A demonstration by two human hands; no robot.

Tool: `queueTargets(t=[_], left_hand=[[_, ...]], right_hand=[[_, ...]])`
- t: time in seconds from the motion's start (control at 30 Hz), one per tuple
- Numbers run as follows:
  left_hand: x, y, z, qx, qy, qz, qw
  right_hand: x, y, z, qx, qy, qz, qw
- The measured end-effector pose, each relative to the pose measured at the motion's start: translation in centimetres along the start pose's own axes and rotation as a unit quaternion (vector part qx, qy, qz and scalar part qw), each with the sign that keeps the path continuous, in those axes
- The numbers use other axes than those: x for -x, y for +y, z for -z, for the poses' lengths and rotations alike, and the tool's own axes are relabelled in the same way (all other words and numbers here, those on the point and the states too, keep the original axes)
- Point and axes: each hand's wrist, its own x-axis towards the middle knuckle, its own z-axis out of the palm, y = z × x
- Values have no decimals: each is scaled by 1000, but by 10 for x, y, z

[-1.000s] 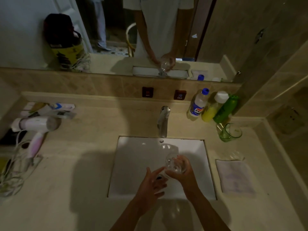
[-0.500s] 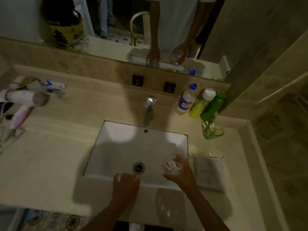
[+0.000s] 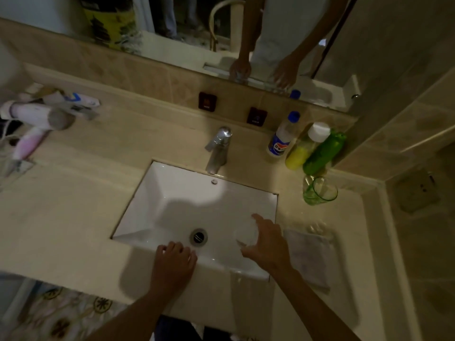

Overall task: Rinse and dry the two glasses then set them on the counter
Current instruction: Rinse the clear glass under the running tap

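My right hand [image 3: 267, 244] grips a clear glass [image 3: 246, 233] over the right side of the white sink [image 3: 157, 193]; the glass is blurred and partly hidden by my fingers. My left hand [image 3: 173, 263] rests on the sink's front rim near the drain [image 3: 198, 237], fingers curled loosely and holding nothing. A second clear glass [image 3: 318, 228] stands on the counter just behind a folded grey cloth [image 3: 309, 257], right of the sink. A green glass [image 3: 320, 190] stands farther back on the right.
A chrome tap [image 3: 219, 148] rises behind the sink. Three bottles [image 3: 307, 146] crowd the back right corner. A hair dryer [image 3: 34, 121] with its cord and tubes lies at the far left. A mirror [image 3: 172, 18] runs along the back wall.
My left hand has let go of the glass and dropped to the sink's front rim. My right hand carries the glass rightward, and the view has tilted down.
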Motion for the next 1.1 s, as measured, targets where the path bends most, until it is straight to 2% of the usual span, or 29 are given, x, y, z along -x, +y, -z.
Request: queueTargets(t=[0.13, 0.3, 0.57, 0.73, 0.83, 1.1], left_hand=[[-3, -1, 3, 4, -8, 8, 1000], [-1, -1, 1, 6, -33, 13, 999], [-2, 0, 4, 30, -10, 49, 998], [-2, 1, 5, 35, 31, 45, 998], [-1, 0, 1, 14, 11, 33, 999], [-3, 0, -7, 34, 42, 48, 997]], right_hand=[[-7, 3, 3, 63, -9, 22, 998], [-9, 8, 4, 199, 7, 69, 978], [-21, 15, 4, 291, 7, 112, 950], [-26, 19, -3, 321, -67, 98, 940], [-28, 20, -8, 327, -110, 81, 935], [-31, -3, 11, 273, -29, 79, 958]])
